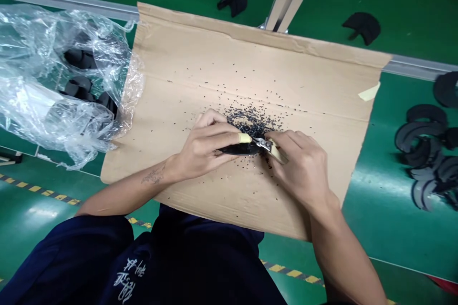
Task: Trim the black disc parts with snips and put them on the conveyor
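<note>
My left hand [203,145] is closed round a flat black curved part [239,149], held edge-on just above a sheet of brown cardboard [222,52]; a yellow cot covers one fingertip. My right hand [302,167] is closed on a small metal cutting tool [265,144] with pale handles, and its jaws meet the end of the black part. A heap of tiny black trimmings [250,121] lies on the cardboard just beyond both hands.
A crumpled clear plastic bag [53,81] with more black parts sits at the left. Loose black curved parts lie in a pile [429,152] on the green surface [375,209] at the right, and others beyond a metal rail [71,4]. Tape strip [369,92] at the cardboard's right edge.
</note>
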{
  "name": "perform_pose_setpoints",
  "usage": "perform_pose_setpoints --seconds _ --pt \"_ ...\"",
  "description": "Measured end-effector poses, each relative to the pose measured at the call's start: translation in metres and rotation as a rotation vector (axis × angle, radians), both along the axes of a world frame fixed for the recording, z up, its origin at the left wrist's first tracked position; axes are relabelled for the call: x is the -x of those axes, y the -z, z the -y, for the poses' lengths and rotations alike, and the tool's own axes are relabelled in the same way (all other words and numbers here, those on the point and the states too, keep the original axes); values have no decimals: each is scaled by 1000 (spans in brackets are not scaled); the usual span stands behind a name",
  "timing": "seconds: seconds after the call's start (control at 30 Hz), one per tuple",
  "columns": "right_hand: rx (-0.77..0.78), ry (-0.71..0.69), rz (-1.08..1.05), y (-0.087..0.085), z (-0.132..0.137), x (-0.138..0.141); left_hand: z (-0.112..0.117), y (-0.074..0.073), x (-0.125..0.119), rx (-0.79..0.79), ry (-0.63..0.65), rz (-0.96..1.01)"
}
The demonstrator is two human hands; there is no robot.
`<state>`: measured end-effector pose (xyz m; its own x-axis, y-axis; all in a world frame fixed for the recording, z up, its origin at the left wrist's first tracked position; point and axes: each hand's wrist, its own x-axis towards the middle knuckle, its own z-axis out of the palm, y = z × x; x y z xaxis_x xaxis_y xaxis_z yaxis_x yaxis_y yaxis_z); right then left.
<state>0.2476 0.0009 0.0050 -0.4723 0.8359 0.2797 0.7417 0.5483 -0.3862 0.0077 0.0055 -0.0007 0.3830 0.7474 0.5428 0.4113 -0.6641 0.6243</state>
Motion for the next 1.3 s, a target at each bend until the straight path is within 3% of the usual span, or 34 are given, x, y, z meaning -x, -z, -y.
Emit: perform_pose_setpoints --seconds 0.1,0.2,0.37,0.43,0.57,0.67,0.8,0.93,1.07,1.3 --pt "214 -6 -249 -4 1 3 -1 -4 2 95 -11 125" --pt "251 -34 -389 -7 3 8 0 -5 1 123 30 160" --pt "-177 -88 -147 -6 7 8 0 0 0 -100 36 -96" --pt "-270 -137 -87 -8 9 7 0 1 0 -188 10 -240" --pt "-70 -274 -299 -14 10 6 1 2 1 -163 37 -288" --pt "73 -196 -471 -18 5 1 1 2 2 -31 58 -151" --pt "-37 -19 -257 -12 -5 -8 3 0 1 134 107 65" --pt "-71 -100 -67 -3 -9 -13 4 -3 -3 250 125 157" --pt "-82 -161 -22 0 -7 -11 5 -3 -4 286 144 191" --pt "-92 -147 -14 0 -3 -8 5 -2 -5 272 173 230"
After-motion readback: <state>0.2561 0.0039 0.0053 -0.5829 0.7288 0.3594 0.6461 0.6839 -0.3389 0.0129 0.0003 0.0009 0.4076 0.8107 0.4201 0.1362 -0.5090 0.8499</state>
